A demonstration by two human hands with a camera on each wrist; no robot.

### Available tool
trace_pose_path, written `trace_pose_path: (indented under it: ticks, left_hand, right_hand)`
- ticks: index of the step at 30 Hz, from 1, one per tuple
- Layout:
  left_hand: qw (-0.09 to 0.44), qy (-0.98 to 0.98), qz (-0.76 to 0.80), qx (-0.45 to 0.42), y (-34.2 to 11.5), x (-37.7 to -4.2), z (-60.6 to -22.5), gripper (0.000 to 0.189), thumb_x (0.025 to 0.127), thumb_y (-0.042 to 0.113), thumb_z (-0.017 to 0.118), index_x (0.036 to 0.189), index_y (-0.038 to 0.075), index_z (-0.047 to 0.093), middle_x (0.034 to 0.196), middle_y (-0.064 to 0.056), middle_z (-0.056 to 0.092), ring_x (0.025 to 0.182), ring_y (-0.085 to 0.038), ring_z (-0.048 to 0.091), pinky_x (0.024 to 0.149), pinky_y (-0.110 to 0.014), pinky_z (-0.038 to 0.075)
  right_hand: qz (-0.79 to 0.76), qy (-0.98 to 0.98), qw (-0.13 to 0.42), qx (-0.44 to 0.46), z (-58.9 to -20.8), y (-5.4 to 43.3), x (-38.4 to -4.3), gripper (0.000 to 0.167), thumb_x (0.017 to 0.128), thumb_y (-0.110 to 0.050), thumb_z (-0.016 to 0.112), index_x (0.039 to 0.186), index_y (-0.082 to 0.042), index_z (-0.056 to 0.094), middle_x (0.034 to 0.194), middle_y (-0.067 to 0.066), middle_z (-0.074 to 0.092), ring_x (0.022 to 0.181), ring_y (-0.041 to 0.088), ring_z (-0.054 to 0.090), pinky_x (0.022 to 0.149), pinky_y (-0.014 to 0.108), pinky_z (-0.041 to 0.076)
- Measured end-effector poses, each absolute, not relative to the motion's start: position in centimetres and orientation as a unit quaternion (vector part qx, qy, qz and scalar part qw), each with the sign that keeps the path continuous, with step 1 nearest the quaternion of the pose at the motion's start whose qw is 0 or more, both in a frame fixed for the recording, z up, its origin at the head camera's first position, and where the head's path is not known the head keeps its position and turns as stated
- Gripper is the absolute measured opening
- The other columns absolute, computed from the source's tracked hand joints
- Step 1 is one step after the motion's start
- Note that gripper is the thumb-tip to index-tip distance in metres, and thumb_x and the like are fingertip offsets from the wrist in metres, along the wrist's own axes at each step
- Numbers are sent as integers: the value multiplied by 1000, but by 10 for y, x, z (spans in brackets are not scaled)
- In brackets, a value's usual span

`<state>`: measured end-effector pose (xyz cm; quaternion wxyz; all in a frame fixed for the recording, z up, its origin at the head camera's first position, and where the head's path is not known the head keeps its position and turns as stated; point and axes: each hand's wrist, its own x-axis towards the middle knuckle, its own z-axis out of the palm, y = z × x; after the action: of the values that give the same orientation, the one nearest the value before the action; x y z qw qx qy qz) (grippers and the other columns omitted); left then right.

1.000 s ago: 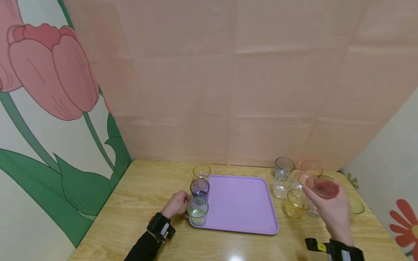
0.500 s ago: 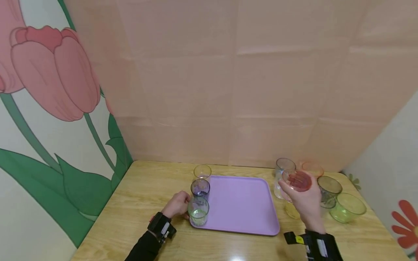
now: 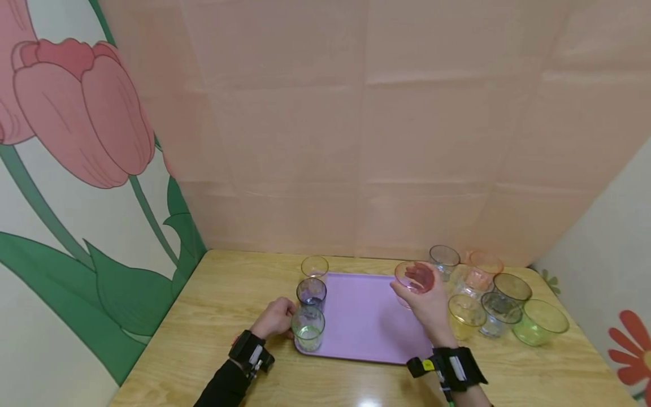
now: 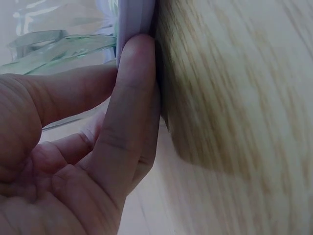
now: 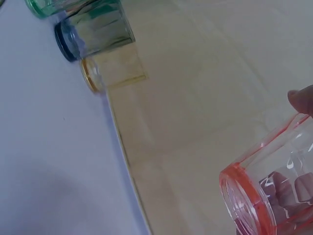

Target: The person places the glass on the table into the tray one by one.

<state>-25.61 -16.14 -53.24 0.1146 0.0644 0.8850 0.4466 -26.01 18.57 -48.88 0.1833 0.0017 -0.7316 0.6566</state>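
Observation:
My left hand [image 3: 274,319] pinches the left rim of the lilac tray [image 3: 363,316]; up close in the left wrist view, the thumb lies inside the rim [image 4: 138,17] and the index finger outside it. Above the tray's back right part, my right hand [image 3: 432,308] grips a red-tinted clear glass [image 3: 405,275]. Its red-ringed base [image 5: 247,198] hangs clear of the tray in the right wrist view. Along the tray's left side stand a green glass [image 3: 308,334], a dark purple-blue glass [image 3: 311,295] and a yellow glass [image 3: 314,265] in a row.
Several glasses crowd the wooden table right of the tray: a grey one [image 3: 445,257], an orange one [image 3: 484,264], a yellow one [image 3: 466,317], a blue-grey one [image 3: 500,312], a brown one [image 3: 512,286] and a green one [image 3: 543,321]. A beige-covered wall [image 3: 356,141] rises behind.
My right hand has carried the red glass leftward, from over the group of glasses to over the tray. The left hand stays at the tray's rim.

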Motion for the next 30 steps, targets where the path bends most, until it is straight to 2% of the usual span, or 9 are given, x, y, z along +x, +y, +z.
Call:
trace_pose_path:
  ticks: [3,7,11,15,25,28,30]
  left_hand:
    - [114,883,450,63,-161,-257,-533,24,78,-19,48,90,-5,64,73,-6,54,57,-18,61,51,-27,59]
    - [119,873,469,55,-161,-257,-534,24,78,-20,49,91,-6,63,75,-8,54,56,-19,63,51,-28,60]
    - [124,871,473,51,-161,-257,-532,24,79,-21,51,91,-6,63,76,-9,54,56,-18,62,51,-28,60]
    - [125,875,465,52,-161,-258,-531,24,79,-21,51,91,-5,64,75,-8,54,55,-16,62,51,-27,59]
    - [136,866,479,45,-159,-258,-532,25,79,-21,48,91,-5,63,77,-8,52,55,-16,63,52,-28,60]
    - [136,864,483,43,-159,-257,-533,26,79,-21,47,93,-6,62,79,-10,53,55,-18,64,52,-29,60]
    - [137,864,482,40,-159,-256,-533,26,79,-21,47,94,-6,62,79,-10,53,56,-19,64,52,-29,60]
  right_hand:
    - [669,-722,176,7,-494,178,-267,73,76,1,87,137,2,46,122,12,61,113,24,59,90,20,53]
    - [673,-725,144,19,-503,169,-277,77,77,-2,87,141,0,43,130,20,58,119,28,56,91,20,53]
    - [670,-735,106,19,-509,159,-282,80,78,-10,88,143,-2,43,135,20,56,123,31,54,90,17,53]
    - [674,-734,80,19,-515,146,-286,79,77,-12,89,140,0,45,135,23,56,125,33,54,95,24,54]
    - [708,-706,7,21,-525,124,-302,79,78,-2,85,144,2,41,142,29,50,133,38,49,89,23,56]
    - [713,-701,-4,26,-530,120,-307,78,78,0,83,144,4,41,143,29,49,134,40,48,92,26,57]
    - [706,-707,1,30,-538,117,-313,79,78,-1,84,144,4,41,143,29,49,134,39,49,102,33,53]
